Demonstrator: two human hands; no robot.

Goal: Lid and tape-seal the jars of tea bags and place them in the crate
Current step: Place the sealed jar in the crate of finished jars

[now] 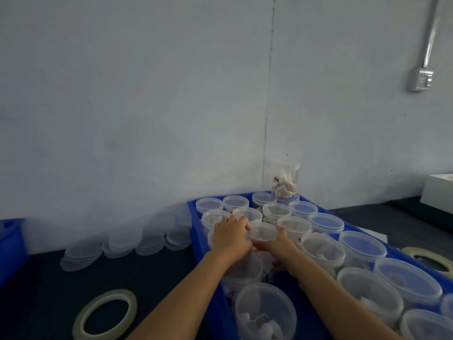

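Observation:
A blue crate [193, 217] holds several clear plastic jars of tea bags, most with lids on. Both my hands are inside it, around one lidded jar [263, 231] near the middle. My left hand [230, 235] curls over the jar's left rim, fingers on the lid's edge. My right hand [278, 246] grips the jar's right side lower down. One jar of tea bags [284, 179] stands on top of others at the crate's far end. A roll of clear tape [105, 315] lies on the dark table, front left.
Stacks of loose clear lids [127, 244] lie on the table left of the crate, by the wall. Another tape roll [431, 261] lies right of the crate. A second blue crate [9, 246] shows at the left edge. A white box [436, 192] is at far right.

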